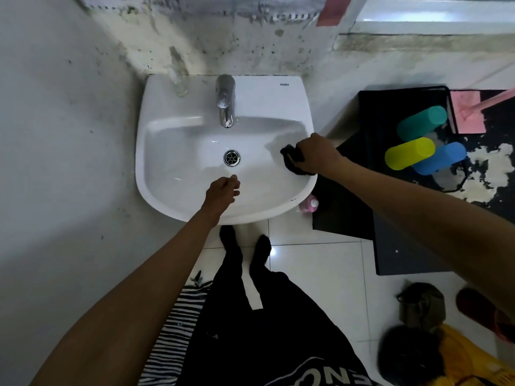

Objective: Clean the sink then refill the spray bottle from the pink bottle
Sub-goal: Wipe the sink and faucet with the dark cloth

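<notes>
A glossy white ceramic sink (167, 151), rounded at its front edge, is fixed to a stained wall; a chrome tap (225, 107) stands at 12 o'clock above the round metal drain (232, 157). A dark, crumpled cloth (291, 160) is gripped by the right hand (317, 154) against the basin's 3 o'clock rim. The left hand (223, 195) is held loosely curled and empty over the 6 o'clock rim. A pink bottle (309, 204) is partly seen below the rim at 4 o'clock. A clear bottle (178, 76), blurred, stands at 11 o'clock.

Glossy white ceramic is being shown by the sink (167, 190); polished metal by the tap (225, 107); rough, stained plaster by the far wall (223, 37).
</notes>
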### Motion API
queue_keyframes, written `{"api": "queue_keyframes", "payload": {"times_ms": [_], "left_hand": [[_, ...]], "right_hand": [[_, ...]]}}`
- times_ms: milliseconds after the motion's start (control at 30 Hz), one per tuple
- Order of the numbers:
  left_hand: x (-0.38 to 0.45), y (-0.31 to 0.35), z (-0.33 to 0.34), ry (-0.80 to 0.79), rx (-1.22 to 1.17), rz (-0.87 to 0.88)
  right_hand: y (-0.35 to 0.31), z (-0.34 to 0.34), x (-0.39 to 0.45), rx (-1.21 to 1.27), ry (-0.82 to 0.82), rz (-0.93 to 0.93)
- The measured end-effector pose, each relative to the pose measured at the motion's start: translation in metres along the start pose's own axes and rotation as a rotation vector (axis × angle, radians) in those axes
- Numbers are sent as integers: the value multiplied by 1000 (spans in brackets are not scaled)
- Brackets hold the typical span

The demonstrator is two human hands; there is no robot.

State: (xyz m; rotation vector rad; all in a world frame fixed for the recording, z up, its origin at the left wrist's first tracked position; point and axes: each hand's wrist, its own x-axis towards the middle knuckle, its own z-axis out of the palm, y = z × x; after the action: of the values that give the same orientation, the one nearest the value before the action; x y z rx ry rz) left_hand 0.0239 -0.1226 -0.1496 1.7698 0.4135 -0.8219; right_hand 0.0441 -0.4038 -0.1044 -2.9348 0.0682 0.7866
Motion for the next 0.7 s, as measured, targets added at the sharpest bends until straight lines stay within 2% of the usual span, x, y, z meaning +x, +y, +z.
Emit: {"api": "queue_keyframes", "payload": {"times_ms": [67, 133, 400, 533, 700], "left_hand": [[-1, -1, -5, 20, -8, 3], [-1, -2, -9, 34, 1, 6], [-3, 1, -12, 29, -3, -14], [-3, 4, -3, 2, -1, -28], [-4, 5, 2, -12, 23, -32]], "right_hand": [[-10, 12, -7, -48, -91, -29], [-18, 27, -18, 9, -156, -32], [-47, 64, -46, 301, -158, -42], [-70, 81, -62, 432, -111, -130], [-100, 95, -79, 471, -31, -256]]}}
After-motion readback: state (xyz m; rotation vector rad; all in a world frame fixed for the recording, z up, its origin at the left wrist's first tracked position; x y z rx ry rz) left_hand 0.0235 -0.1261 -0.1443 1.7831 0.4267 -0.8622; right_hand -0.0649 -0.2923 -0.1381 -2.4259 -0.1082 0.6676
